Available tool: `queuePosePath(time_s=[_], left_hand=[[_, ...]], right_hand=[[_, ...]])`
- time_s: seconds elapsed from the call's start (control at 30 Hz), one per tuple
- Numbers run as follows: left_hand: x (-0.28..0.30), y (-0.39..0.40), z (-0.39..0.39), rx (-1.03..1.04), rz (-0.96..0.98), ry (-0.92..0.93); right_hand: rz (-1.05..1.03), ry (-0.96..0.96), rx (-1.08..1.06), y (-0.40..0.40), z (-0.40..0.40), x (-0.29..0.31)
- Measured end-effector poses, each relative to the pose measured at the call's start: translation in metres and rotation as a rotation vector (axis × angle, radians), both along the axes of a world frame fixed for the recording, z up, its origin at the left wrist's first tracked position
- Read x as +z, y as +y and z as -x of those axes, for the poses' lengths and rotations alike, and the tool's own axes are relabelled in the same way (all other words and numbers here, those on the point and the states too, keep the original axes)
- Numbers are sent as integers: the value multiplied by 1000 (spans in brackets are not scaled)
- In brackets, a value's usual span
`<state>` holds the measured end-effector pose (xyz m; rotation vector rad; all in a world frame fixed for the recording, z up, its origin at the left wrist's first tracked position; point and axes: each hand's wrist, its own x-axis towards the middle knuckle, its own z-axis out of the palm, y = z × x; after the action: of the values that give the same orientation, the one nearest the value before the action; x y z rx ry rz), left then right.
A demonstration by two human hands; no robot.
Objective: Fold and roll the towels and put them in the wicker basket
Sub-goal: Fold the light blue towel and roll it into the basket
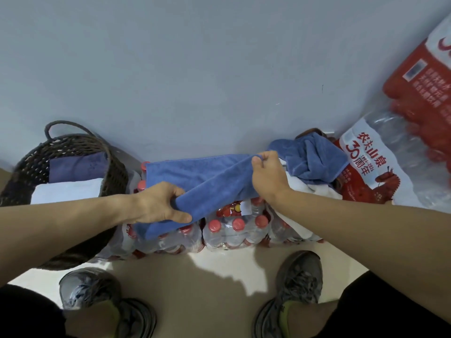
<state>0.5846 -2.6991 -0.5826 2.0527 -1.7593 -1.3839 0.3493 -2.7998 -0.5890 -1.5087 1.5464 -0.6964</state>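
Head view: a blue towel, soft terry with a stitched hem, lies partly folded across shrink-wrapped packs of red-capped water bottles against the wall. The left hand grips the towel's near fold, fingers curled around the cloth. The right hand pinches the towel's far right edge between thumb and fingers. At left, the wicker basket holds a folded purple-blue towel and a white towel. At right, a crumpled blue towel rests on white cloth.
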Motion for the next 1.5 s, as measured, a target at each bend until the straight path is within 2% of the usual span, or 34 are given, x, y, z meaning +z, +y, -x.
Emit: queuePosePath(time_s=[0.1, 0.27, 0.43, 0.5, 0.57, 0.63, 0.8, 0.93, 1.23, 1.5], left_hand=[[5, 4, -23, -90, -97, -65], [10, 5, -58, -38, -68, -44], [7, 18, -74, -37, -240, 13], [6, 23, -75, 11, -347, 104], [4, 26, -74, 82, -408, 106], [-1, 25, -71, 181, -351, 61], [-24, 9, -64, 531, -42, 14], [-42, -7, -58, 719, 2, 42], [-64, -33, -69, 662, 138, -197], [-69, -45, -75, 657, 109, -282]], right_hand=[[29, 35, -36, -4, 14, -5], [19, -29, -8, 5, 45, -21], [-101, 15, 27, 26, 58, -40], [-130, 74, 95, 34, 60, -45], [-128, 121, 132, 38, 59, -46], [-110, 151, 162, 36, 57, -46], [-40, 210, 148, 21, 47, -44], [-30, 238, 114, -4, 36, -40], [-120, 411, 128, -42, 15, -47], [-218, 453, 118, -49, 7, -49]])
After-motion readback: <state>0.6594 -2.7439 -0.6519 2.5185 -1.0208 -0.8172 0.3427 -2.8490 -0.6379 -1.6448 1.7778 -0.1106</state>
